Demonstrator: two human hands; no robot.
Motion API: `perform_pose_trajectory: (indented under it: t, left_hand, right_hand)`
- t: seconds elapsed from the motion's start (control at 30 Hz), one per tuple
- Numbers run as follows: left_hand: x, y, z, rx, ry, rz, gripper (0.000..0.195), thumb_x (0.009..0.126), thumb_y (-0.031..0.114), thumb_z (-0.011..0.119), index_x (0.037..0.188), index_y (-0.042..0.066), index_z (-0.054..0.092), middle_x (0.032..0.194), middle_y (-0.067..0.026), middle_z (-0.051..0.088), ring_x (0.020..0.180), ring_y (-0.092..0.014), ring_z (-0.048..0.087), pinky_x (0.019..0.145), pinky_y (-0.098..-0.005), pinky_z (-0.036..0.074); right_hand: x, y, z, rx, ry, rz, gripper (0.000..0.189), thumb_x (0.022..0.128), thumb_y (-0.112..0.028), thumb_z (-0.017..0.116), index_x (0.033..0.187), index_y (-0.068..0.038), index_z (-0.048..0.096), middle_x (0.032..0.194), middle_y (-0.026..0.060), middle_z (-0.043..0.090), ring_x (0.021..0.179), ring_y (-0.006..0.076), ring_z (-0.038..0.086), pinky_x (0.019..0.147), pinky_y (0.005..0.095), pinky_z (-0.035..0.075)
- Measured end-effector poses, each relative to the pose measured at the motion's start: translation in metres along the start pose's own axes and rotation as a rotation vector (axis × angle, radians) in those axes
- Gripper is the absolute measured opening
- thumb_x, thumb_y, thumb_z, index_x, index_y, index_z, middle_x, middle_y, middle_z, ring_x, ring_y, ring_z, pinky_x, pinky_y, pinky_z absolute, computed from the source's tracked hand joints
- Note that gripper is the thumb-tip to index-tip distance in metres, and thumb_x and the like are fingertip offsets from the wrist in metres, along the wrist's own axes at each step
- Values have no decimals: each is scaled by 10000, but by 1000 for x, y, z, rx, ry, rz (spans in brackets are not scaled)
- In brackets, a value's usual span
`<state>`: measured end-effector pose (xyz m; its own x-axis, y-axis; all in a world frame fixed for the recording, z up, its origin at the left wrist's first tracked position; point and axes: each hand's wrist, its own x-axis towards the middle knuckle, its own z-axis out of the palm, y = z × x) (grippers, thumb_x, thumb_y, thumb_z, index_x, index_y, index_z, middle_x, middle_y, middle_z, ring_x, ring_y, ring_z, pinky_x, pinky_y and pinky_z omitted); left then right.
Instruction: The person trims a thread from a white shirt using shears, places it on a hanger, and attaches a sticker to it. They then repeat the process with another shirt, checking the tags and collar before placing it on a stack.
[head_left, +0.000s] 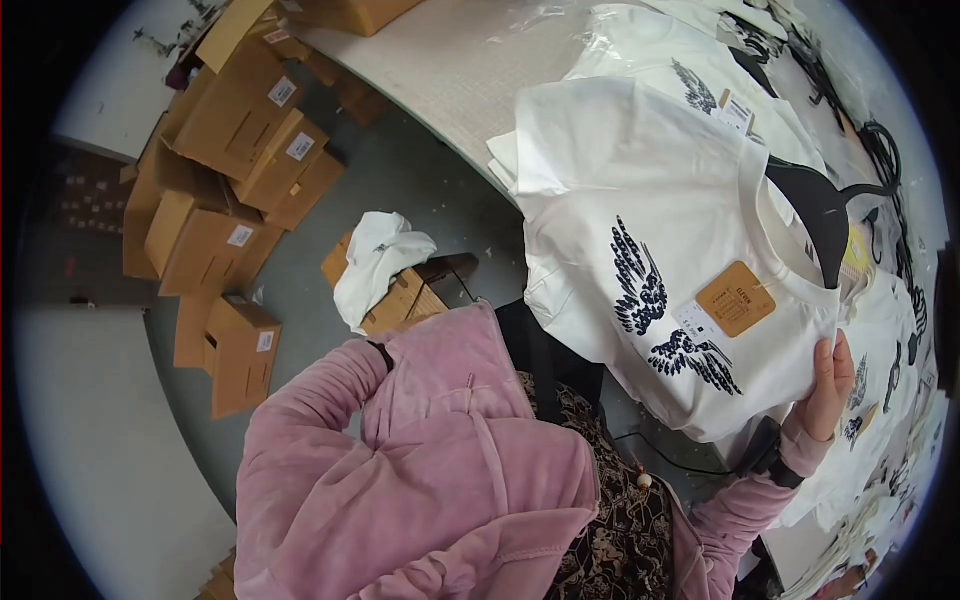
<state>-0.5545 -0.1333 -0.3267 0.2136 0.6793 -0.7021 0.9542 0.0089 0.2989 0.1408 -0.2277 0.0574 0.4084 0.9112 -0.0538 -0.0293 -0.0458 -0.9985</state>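
My right hand (825, 382) pinches the neckline-side edge of a white T-shirt (570, 165) between thumb and fingers. The shirt, on a black hanger (814, 202), lies partly over the table's edge. Dark wing designs (637, 289) mark its front. A brown cardboard hang tag (736, 300) and a white printed tag (691, 321) rest on the cloth. A black band circles my right wrist. My left hand is out of sight behind the pink jacket (450, 450); its sleeve and a dark wristband show.
More white shirts (645, 45) with hangers cover the table (450, 60) beyond and at the right. Opened cardboard boxes (225, 112) are stacked on the floor at the left. A crumpled white garment (375, 262) lies over a brown support near my left side. A black cable (667, 461) hangs below the shirt.
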Motion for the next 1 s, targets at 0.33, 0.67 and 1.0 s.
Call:
perform_pose_trajectory:
  t: [0.33,0.67,1.0]
  left_hand:
    - [-42,22,33,-109,-111,-25,215,841,240,581,900,43,644,826,-74,652,746,-191,615,645,-293,493]
    - [-39,75,27,-229,-176,-39,210,840,229,584,898,36,639,825,-75,651,745,-188,613,653,-291,490]
    - [-52,113,15,-334,-226,-64,205,839,219,587,896,28,634,824,-76,651,745,-185,611,661,-290,488]
  right_hand:
    - [5,5,-1,13,31,69,307,915,-157,508,1168,16,504,1068,86,608,918,128,583,820,240,452]
    - [9,-4,6,51,-7,115,309,920,-144,495,1182,19,497,1087,97,601,940,136,584,834,244,454]
    - [10,-1,5,84,-19,131,276,927,-118,467,1161,23,505,1088,115,606,929,148,599,826,257,472]
